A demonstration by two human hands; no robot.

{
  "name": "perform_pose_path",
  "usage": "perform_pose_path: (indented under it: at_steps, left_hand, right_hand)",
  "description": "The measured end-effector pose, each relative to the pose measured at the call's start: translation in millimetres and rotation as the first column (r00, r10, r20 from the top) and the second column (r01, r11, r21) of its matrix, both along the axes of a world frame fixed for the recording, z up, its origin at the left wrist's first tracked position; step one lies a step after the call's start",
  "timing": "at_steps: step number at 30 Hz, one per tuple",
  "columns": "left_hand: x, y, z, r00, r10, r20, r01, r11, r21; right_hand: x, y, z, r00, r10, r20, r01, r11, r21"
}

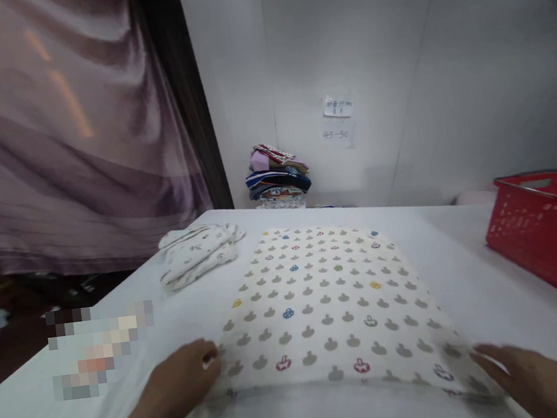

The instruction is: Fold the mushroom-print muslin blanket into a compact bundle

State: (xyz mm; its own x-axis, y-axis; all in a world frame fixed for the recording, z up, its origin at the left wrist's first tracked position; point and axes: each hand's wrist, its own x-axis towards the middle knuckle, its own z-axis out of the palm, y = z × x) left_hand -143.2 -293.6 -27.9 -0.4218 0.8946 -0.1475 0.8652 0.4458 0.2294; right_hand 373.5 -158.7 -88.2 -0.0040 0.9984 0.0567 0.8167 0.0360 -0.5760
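A white cloth (324, 291) printed with grey and a few coloured mushrooms lies spread over the table, its near edge lifted and blurred by motion. At its near left edge, my left hand (187, 377) is closed in a pinch on the fabric. My right hand (533, 371) pinches the near right edge in the same way. Part of each hand's fingertips is hidden by the fabric or smeared.
Left on the white table (457, 249) sits a crumpled, folded white patterned cloth (199, 253). A red plastic basket (553, 238) stands at right. Beyond the far edge is a stack of folded fabrics (279, 177) against the wall. A purple curtain (72, 125) hangs left.
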Motion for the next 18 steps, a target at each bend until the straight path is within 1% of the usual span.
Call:
perform_pose_path:
  at_steps: [1,2,3,4,5,6,7,8,10,12,13,15,17,18]
  left_hand:
    - [2.4,12.6,2.9,0.999,-0.022,-0.04,0.025,0.997,0.077]
    - [6.1,25.8,2.8,0.995,-0.066,-0.074,0.077,0.983,0.165]
    - [10.6,38.7,-0.7,0.985,-0.136,-0.105,0.158,0.957,0.241]
    - [14.9,50.4,-7.7,0.966,-0.22,-0.136,0.251,0.923,0.293]
    - [18.2,60.2,-17.7,0.938,-0.3,-0.172,0.341,0.886,0.316]
    - [19.9,67.8,-30.1,0.91,-0.357,-0.214,0.41,0.856,0.315]
    - [19.5,72.9,-43.9,0.889,-0.38,-0.256,0.447,0.844,0.298]
    - [17.0,75.8,-58.2,0.877,-0.382,-0.291,0.46,0.844,0.277]
    - [7.9,76.9,-83.6,0.864,-0.376,-0.335,0.466,0.85,0.247]
    - [-1.9,75.4,-100.5,0.851,-0.377,-0.365,0.477,0.845,0.24]
    - [-5.6,74.7,-105.4,0.846,-0.38,-0.374,0.484,0.842,0.237]
    - [-9.8,74.5,-109.7,0.843,-0.378,-0.383,0.484,0.843,0.233]
    - [-11.8,75.5,-111.4,0.849,-0.366,-0.381,0.47,0.853,0.227]
    - [-13.1,76.3,-112.9,0.851,-0.366,-0.377,0.467,0.856,0.222]
  right_hand:
    - [-16.2,3.1,14.7,0.995,0.044,0.087,-0.049,0.997,0.063]
    - [-33.1,7.6,25.7,0.985,0.103,0.137,-0.122,0.984,0.134]
    - [-49.2,12.9,31.8,0.967,0.196,0.161,-0.222,0.96,0.17]
    - [-63.0,18.6,32.6,0.936,0.307,0.174,-0.337,0.925,0.176]
    - [-73.7,23.9,28.4,0.893,0.399,0.207,-0.434,0.886,0.165]
    - [-80.6,28.4,20.4,0.849,0.468,0.246,-0.507,0.852,0.128]
    - [-83.8,31.4,10.0,0.811,0.516,0.276,-0.553,0.83,0.074]
    - [-83.9,33.1,-0.9,0.784,0.545,0.298,-0.578,0.816,0.027]
    - [-78.1,33.9,-17.9,0.759,0.578,0.3,-0.596,0.802,-0.04]
    - [-71.4,37.5,-22.1,0.768,0.59,0.248,-0.598,0.8,-0.052]
    - [-69.6,43.1,-19.2,0.789,0.577,0.209,-0.584,0.811,-0.035]
    - [-70.5,66.0,-6.2,0.858,0.503,0.106,-0.509,0.86,0.041]
    - [-76.2,104.4,9.7,0.929,0.369,-0.014,-0.365,0.924,0.119]
    - [-80.1,127.8,16.7,0.954,0.29,-0.071,-0.281,0.953,0.116]
